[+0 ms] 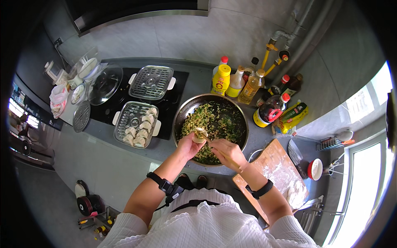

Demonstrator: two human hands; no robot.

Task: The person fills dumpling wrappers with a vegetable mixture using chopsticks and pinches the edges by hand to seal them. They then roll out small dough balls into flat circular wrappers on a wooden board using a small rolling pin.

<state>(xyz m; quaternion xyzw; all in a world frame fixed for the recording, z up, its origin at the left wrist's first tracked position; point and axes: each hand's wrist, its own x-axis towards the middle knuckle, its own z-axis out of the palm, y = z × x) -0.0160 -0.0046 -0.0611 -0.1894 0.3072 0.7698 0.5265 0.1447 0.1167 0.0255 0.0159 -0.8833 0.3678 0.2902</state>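
Over the near part of a wide steel pan [244, 115], my left hand [188, 147] holds a round dumpling wrapper [198, 139] with some filling on it. My right hand [229, 152] grips a wooden utensil [227, 158], perhaps chopsticks or a spoon handle, whose tip meets the filling in the wrapper. Chopped green and pale filling [203, 116] covers much of the pan's bottom, thinner at the right. To the left, folded dumplings [145, 125] sit in a rectangular steamer tray [125, 119] with white handles.
A second steamer tray [151, 81] rests on the black cooktop [105, 113], near a glass lid [106, 83]. Behind and right of the pan stand several bottles [220, 81]. A floured wooden cutting board [273, 164] lies at right, near a cleaver [294, 152] and a red bowl [315, 169].
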